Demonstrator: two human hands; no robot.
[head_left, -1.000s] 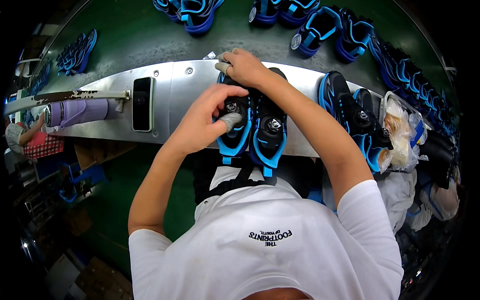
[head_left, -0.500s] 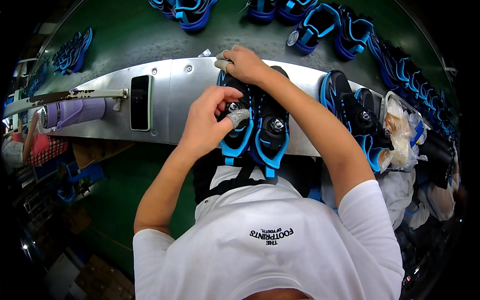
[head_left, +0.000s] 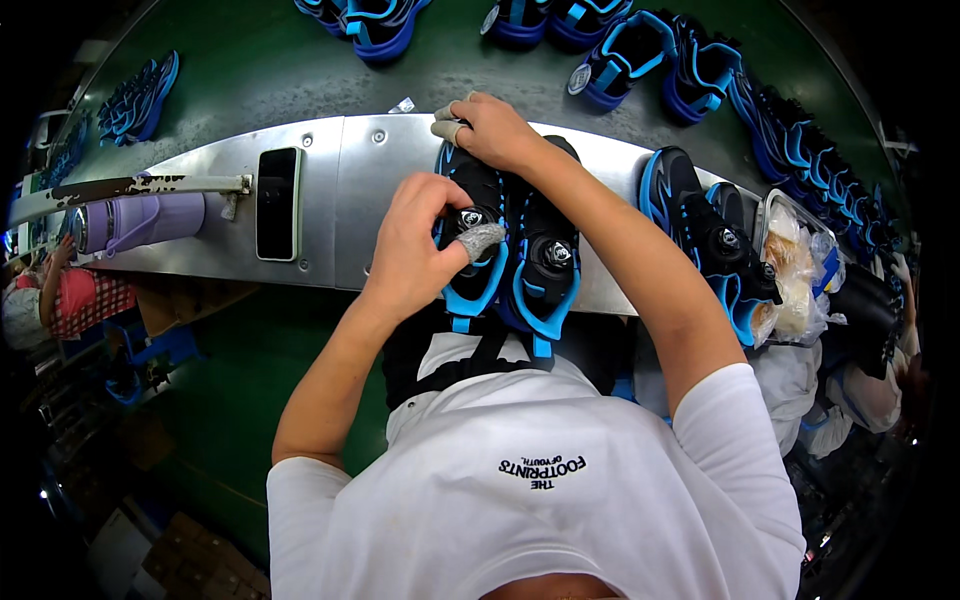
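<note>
Where bounded by phone (head_left: 279,205) at left of frame, note bare metal bench (head_left: 360,190) reaching centre. Find shoe (head_left: 486,184) at frame centre, beneath both hands: left hand (head_left: 415,242) pinched around dial (head_left: 474,217), right hand (head_left: 492,132) laid over toe, cannot tell whether gripping. Just right, see matching shoe (head_left: 546,228), heel at bench's near edge. Observe black uppers, blue trim.

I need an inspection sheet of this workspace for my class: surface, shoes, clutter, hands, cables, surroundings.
Surface: silver metal ledge beside a green surface.
Shoes: left shoe and right shoe, black and blue, side by side.
Clutter: phone, lilac bottle, clear plastic bags.
Hands: left hand at the left shoe's dial; right hand over that shoe's toe end.
Cables: nothing seen.
Surroundings: more shoes on the green surface; another person at far left.
</note>
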